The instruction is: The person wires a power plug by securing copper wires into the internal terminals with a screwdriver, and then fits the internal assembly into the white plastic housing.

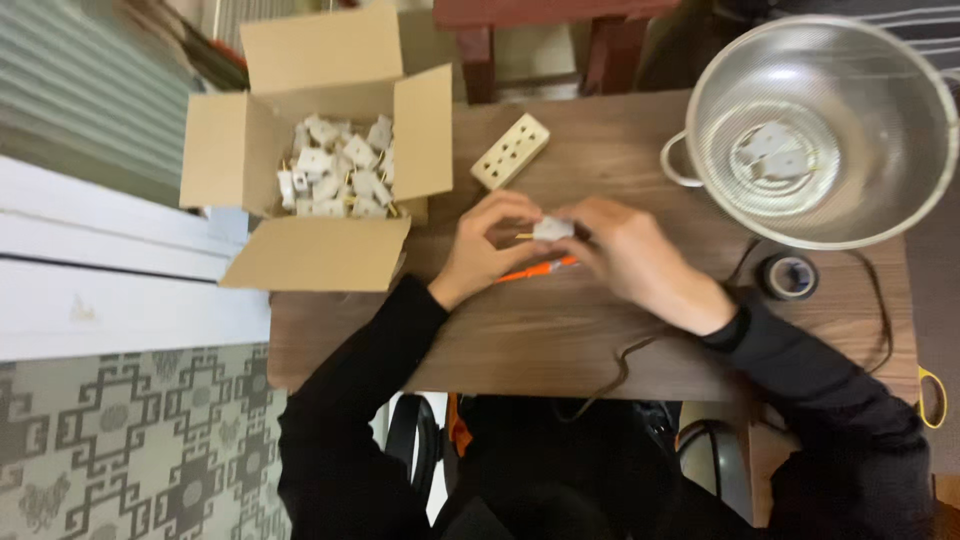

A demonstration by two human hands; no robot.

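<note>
Cardboard box (318,150) w/ white plugs (338,168); steel colander (820,130) holds two.

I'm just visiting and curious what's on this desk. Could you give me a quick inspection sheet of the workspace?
Surface: wooden table, dark brown grain.
Job's things: small white plug held between both hands; open cardboard box full of similar white plugs.
Clutter: cream multi-socket block; metal colander with white pieces inside; orange tool beneath the hands; roll of black tape.
Hands: left hand and right hand both grip the plug.
Cables: dark cord trailing over the table's near edge.
Surroundings: patterned floor covering, dark red wooden furniture.
</note>
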